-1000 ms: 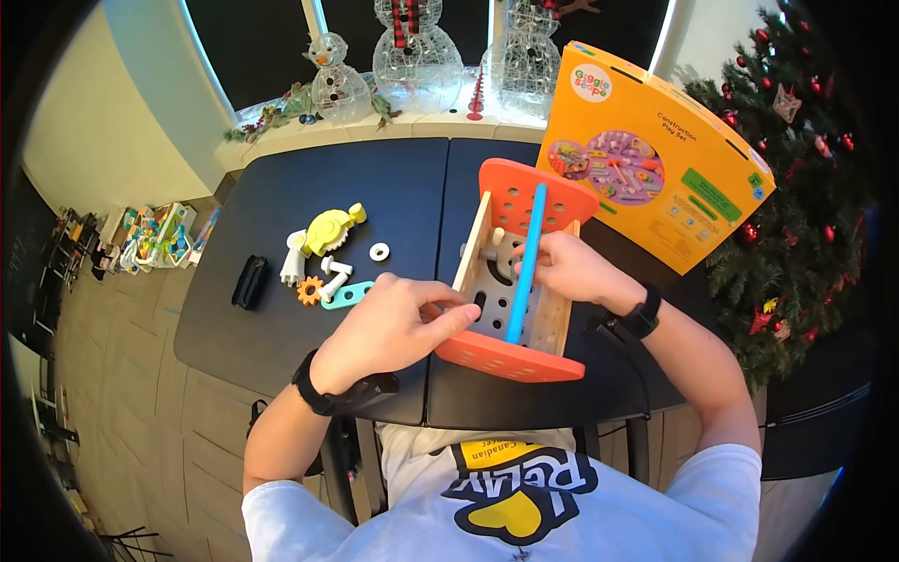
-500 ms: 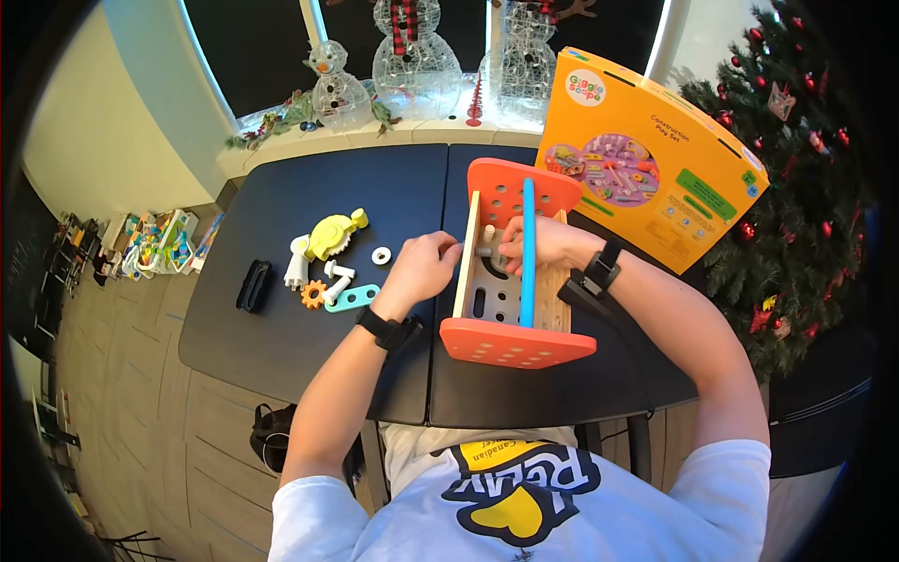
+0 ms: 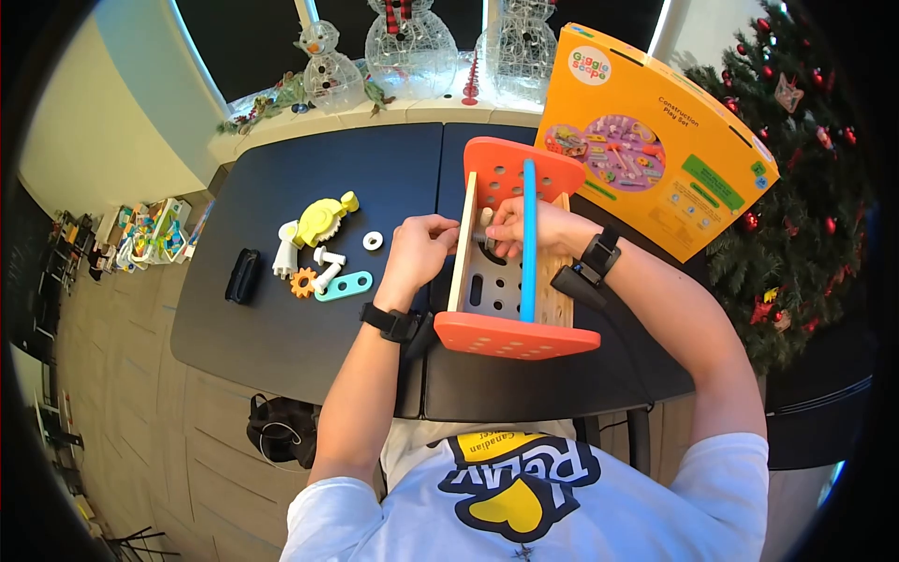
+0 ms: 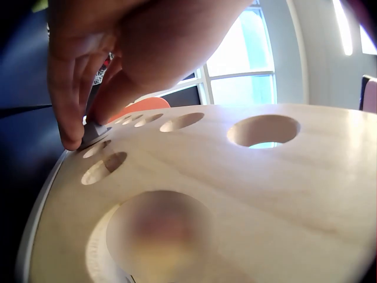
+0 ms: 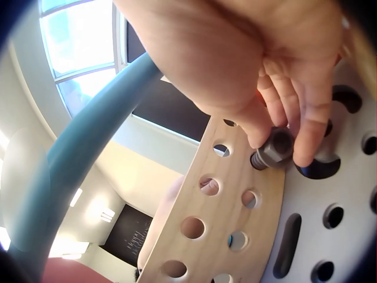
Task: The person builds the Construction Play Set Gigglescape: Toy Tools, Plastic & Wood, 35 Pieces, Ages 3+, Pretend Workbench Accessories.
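A toy toolbox with red-orange end panels [image 3: 515, 337], a blue bar handle [image 3: 529, 244] and wooden sides stands on the table. My right hand [image 3: 538, 228] reaches inside it beneath the handle. There its thumb and finger pinch a grey toy bolt [image 5: 277, 146], whose threaded end points at the holed wooden side panel [image 5: 192, 227]. On that panel's outer face, my left hand [image 3: 419, 251] pinches a small grey piece [image 4: 94, 134] close against the wood. The fingers partly hide this piece, and I cannot tell its kind.
Left on the table lie a lime-yellow toy saw [image 3: 320, 222], a white ring [image 3: 373, 241], an orange gear [image 3: 302, 283], a teal holed strip [image 3: 344, 287], white bolts [image 3: 328, 273] and a black case [image 3: 243, 276]. A yellow box [image 3: 655, 140] stands behind the toolbox.
My left hand has gone from the toolbox's near left corner to the outside of its left panel. The right hand has shifted left inside the toolbox, to the bolt beside that panel.
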Demonstrator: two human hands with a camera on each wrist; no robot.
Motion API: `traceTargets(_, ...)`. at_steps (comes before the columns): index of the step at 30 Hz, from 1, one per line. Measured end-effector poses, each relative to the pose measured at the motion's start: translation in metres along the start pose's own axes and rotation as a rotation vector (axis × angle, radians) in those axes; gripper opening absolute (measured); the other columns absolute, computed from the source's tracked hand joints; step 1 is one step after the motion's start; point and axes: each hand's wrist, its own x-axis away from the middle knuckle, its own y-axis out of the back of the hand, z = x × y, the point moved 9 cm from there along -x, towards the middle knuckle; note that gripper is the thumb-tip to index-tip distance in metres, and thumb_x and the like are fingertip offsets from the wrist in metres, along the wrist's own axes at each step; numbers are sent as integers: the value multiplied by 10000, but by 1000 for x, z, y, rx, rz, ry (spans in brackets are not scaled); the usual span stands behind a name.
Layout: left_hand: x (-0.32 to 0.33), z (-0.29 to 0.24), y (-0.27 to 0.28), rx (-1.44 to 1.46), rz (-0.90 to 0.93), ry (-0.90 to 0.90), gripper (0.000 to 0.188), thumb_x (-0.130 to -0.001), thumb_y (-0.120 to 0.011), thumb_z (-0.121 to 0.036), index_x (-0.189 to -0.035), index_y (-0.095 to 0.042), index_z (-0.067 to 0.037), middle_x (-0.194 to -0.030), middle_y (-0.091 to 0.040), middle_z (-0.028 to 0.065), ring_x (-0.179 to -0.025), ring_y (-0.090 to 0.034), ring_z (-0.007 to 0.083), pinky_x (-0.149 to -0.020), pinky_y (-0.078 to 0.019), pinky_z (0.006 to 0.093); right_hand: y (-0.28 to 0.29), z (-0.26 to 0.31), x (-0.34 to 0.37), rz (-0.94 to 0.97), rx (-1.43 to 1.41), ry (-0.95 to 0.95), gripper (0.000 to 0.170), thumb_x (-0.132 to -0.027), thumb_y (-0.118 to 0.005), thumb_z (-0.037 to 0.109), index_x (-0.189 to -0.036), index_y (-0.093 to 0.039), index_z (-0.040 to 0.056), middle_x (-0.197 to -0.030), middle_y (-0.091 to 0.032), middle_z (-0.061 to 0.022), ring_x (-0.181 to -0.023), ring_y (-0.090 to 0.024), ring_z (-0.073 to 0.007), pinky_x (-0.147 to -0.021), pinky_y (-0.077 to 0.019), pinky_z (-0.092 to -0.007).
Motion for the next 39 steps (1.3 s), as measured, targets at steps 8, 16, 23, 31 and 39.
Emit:
traceTargets(8, 7, -5, 2, -10, -20, 123, 394, -1028, -644, -321, -1049, -775, 50, -867, -754, 91, -794, -658, 143, -757, -519, 311, -2, -10, -4, 40, -132, -33, 317, -989, -748, 204, -1116, -643, -67, -961, -747, -166, -903, -770, -209, -786, -613, -277)
traceTargets(16, 12, -7, -2, 22, -29, 94, 645, -920, -733, -533, -1098, -766, 86, -1008, -773, 210, -955, -749, 269, -863, -565, 350, -2, -8, 0, 83, -140, 39, 265, -916, -795, 99, -1060, -710, -107, -955, -755, -182, -888, -768, -234, -781, -617, -307)
traceTargets(23, 13, -3, -6, 19, -68, 102, 605, -885, -771, -478, -1110, -764, 84, -1023, -778, 217, -972, -759, 282, -878, -573, 355, -6, -13, 6, 25, -62, -28, 321, -1002, -692, 184, -1124, -676, -113, -948, -749, -184, -873, -779, -248, -773, -635, -321)
traceTargets(31, 19, -12, -6, 19, -62, 103, 513, -916, -748, -426, -1074, -781, 61, -898, -768, 135, -847, -676, 155, -800, -531, 301, -8, -9, 16, 63, -258, -18, 337, -995, -684, 133, -1160, -577, -141, -1011, -696, -208, -949, -774, -282, -853, -644, -318)
traceTargets(39, 20, -12, -6, 15, -70, 102, 510, -910, -749, -435, -1056, -788, 52, -872, -767, 131, -819, -677, 154, -774, -534, 302, -6, -12, 11, 54, -5, -46, 314, -1004, -632, 128, -1167, -619, -140, -941, -719, -211, -879, -778, -248, -748, -642, -311)
